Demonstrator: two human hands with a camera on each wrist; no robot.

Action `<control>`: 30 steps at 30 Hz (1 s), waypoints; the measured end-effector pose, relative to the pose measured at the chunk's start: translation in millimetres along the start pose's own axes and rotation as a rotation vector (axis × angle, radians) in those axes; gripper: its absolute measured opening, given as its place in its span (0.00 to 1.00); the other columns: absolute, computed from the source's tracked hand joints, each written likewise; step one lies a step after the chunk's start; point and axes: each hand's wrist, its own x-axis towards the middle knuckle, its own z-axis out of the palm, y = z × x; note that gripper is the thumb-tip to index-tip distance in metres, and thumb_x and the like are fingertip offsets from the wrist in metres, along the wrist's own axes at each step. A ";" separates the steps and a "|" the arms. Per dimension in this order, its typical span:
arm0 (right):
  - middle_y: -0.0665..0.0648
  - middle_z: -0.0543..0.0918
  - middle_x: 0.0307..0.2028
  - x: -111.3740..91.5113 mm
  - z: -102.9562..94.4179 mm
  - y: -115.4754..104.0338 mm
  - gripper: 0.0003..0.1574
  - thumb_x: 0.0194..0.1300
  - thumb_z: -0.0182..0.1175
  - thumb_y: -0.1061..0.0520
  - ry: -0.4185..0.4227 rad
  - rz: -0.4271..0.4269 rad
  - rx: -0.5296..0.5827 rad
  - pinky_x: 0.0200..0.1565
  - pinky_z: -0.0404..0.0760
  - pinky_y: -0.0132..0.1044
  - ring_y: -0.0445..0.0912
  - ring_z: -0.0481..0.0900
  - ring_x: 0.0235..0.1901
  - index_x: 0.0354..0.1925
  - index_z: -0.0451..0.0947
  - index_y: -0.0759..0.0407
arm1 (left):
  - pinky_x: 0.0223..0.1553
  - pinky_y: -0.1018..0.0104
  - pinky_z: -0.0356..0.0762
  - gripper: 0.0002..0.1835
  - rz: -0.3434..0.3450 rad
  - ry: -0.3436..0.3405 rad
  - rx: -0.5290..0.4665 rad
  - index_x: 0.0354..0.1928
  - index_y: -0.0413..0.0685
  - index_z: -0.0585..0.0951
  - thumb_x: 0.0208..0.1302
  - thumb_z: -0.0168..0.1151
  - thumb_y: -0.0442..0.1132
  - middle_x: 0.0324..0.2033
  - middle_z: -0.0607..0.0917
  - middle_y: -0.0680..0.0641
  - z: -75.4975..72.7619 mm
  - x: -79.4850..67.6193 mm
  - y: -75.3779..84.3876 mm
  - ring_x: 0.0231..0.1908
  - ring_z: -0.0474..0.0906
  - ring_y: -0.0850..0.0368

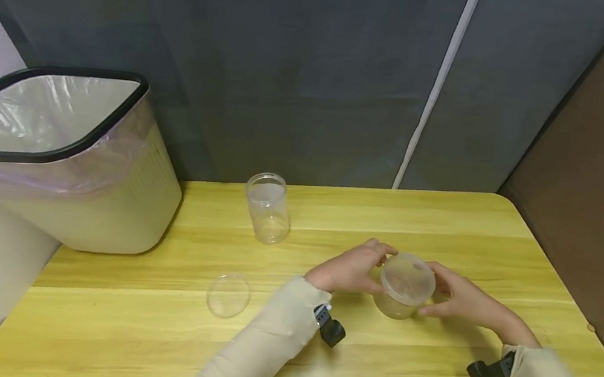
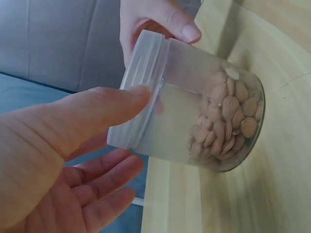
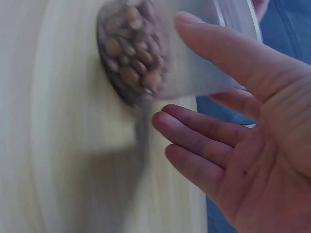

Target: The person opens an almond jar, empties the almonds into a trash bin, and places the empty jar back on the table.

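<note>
A clear jar (image 1: 397,307) with a translucent screw lid (image 1: 408,279) stands upright on the table at right of centre. Almonds (image 2: 228,116) fill its lower part. My left hand (image 1: 353,267) is at the lid's left side, its thumb on the rim and its index finger round the far side; the other fingers hang free beneath in the left wrist view. My right hand (image 1: 461,298) is spread beside the jar's right side, thumb near the wall and lower fingers off it. Whether its index finger, partly hidden behind the jar, touches cannot be told.
An empty clear jar (image 1: 269,212) without a lid stands near the table's back edge. A clear round lid (image 1: 228,295) lies left of my left forearm. A bag-lined bin (image 1: 110,194) stands at the left. A brown panel (image 1: 600,156) borders the right side.
</note>
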 end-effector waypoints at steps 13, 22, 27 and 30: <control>0.66 0.71 0.55 -2.7 9.0 -7.0 0.48 0.47 0.71 0.52 0.128 -0.005 -0.115 0.50 0.70 0.54 0.62 0.70 0.54 0.61 0.61 0.67 | 0.41 0.77 0.69 0.38 -0.034 0.028 -0.051 0.60 0.42 0.67 0.45 0.73 0.36 0.45 0.72 0.48 0.2 -0.3 6.2 0.45 0.72 0.60; 0.64 0.74 0.53 3.7 5.0 -28.5 0.51 0.42 0.73 0.48 0.131 0.031 -0.264 0.49 0.72 0.52 0.58 0.74 0.50 0.60 0.64 0.66 | 0.46 0.73 0.69 0.44 0.007 0.028 -0.003 0.61 0.45 0.63 0.39 0.76 0.33 0.50 0.70 0.48 -3.2 -6.0 8.6 0.46 0.71 0.60; 0.60 0.77 0.50 7.7 -0.1 -42.7 0.50 0.43 0.72 0.48 0.088 0.003 -0.337 0.45 0.74 0.53 0.54 0.76 0.45 0.60 0.65 0.65 | 0.35 0.72 0.73 0.55 0.031 0.003 0.103 0.67 0.65 0.58 0.36 0.76 0.31 0.46 0.69 0.48 -3.2 -9.7 11.9 0.38 0.73 0.60; 0.59 0.78 0.48 8.9 -2.1 -50.7 0.49 0.43 0.72 0.46 0.065 0.009 -0.378 0.43 0.75 0.51 0.54 0.76 0.43 0.59 0.66 0.66 | 0.28 0.75 0.72 0.57 0.045 -0.009 0.144 0.67 0.70 0.57 0.34 0.77 0.30 0.44 0.68 0.49 -3.2 -11.2 13.6 0.33 0.72 0.61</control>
